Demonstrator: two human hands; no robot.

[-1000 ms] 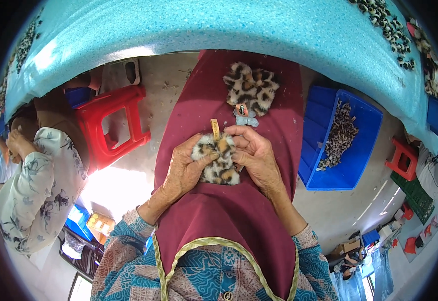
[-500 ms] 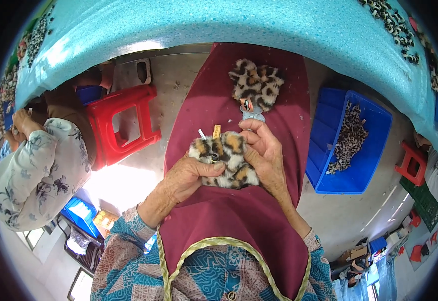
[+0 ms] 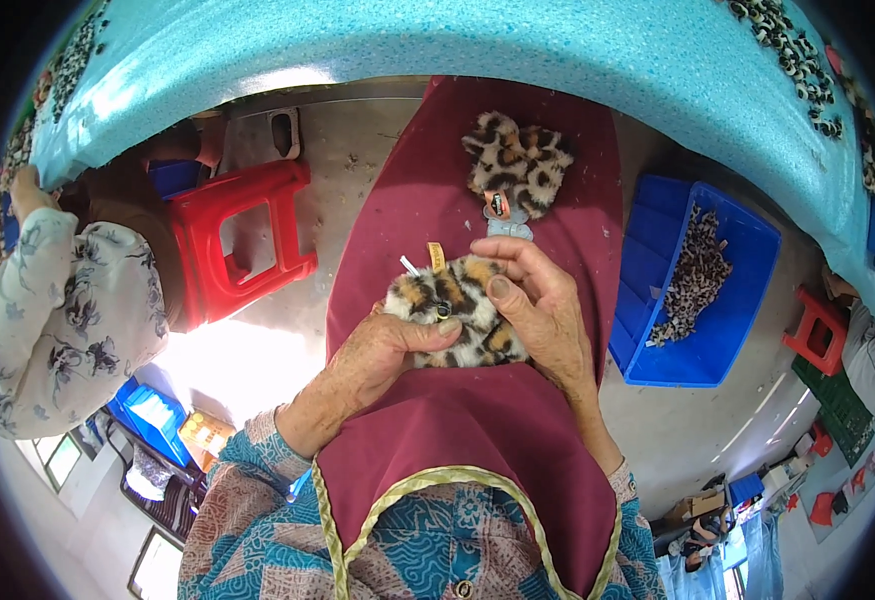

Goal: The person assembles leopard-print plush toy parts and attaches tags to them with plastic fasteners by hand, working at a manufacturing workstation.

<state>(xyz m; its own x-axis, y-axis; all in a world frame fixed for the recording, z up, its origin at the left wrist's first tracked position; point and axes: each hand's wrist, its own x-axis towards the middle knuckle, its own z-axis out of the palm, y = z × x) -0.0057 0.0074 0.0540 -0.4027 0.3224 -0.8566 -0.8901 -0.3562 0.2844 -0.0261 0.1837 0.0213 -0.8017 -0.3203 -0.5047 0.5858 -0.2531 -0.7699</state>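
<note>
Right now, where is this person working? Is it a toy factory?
Probably a small workshop for furry leopard-print items. Both hands, left and right, hold one furry piece, another piece lies on the lap, and a blue bin holds many more.

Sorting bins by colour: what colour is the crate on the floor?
Blue crate, holding leopard-print pieces; clearest in the head view.

Sewing workshop — bin (image 3: 657,365) of leopard pieces (image 3: 692,275)

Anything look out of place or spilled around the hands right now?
Nothing stands out. Both hands, left hand and right hand, hold the leopard-print plush piece over the maroon apron; a second plush piece lies farther along it.
</note>
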